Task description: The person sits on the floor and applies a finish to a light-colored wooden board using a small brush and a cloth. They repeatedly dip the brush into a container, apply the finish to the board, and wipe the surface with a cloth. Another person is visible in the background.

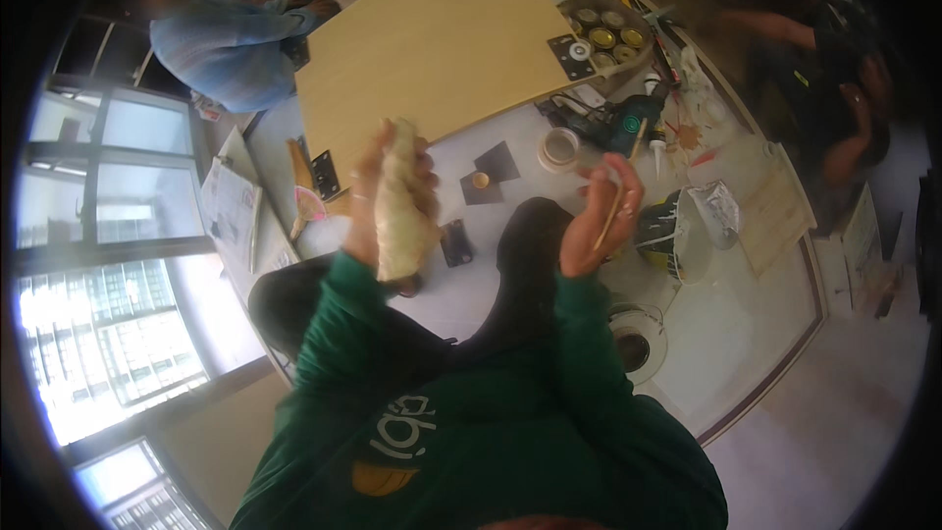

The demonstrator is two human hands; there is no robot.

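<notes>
A person's left hand [367, 182] is grasping a bunched cream cloth [399, 206], apparently gathered for a secure hold. The right hand [599, 221] is holding a thin wooden stick [610, 216], perhaps leaving its ends free. Beyond that grip, a round tray [636, 63] is holding lidded jars [603, 38]; below it, a white pail [655, 341] is showing only a dark inside.

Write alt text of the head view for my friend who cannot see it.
The wearer's left hand holds a crumpled pale cloth and the right hand a thin stick, green sleeves on both arms. Beyond lies a large tan board with round-lidded containers to its right. A person in blue is at left, another in dark clothing at right.
</notes>
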